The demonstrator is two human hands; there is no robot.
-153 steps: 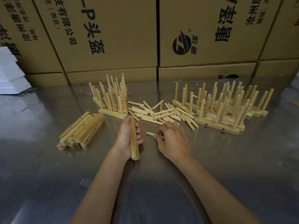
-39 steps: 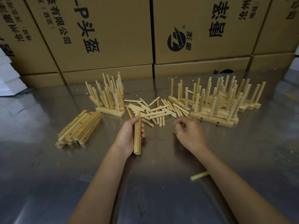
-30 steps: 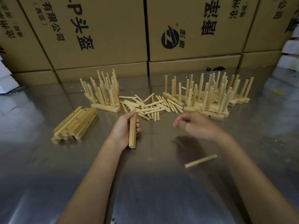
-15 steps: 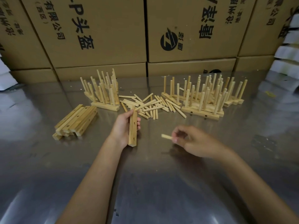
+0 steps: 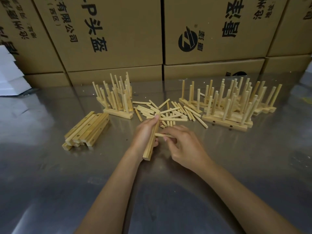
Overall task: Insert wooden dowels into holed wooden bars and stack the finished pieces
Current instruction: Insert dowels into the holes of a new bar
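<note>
Dowel meets bar above the steel table.

The holed bar [image 5: 150,141] stands tilted in the left hand [image 5: 144,134], fingers wrapped round it; the right hand [image 5: 183,146] pinches a dowel [image 5: 162,135] whose tip touches the bar's side. Loose dowels [image 5: 168,112] lie just behind, blank bars [image 5: 87,130] left, finished pieces [image 5: 233,105] right.

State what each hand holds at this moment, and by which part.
The left hand grips a holed wooden bar around its upper half, lower end free. The right hand pinches a dowel by its right end, tip at the bar.
</note>
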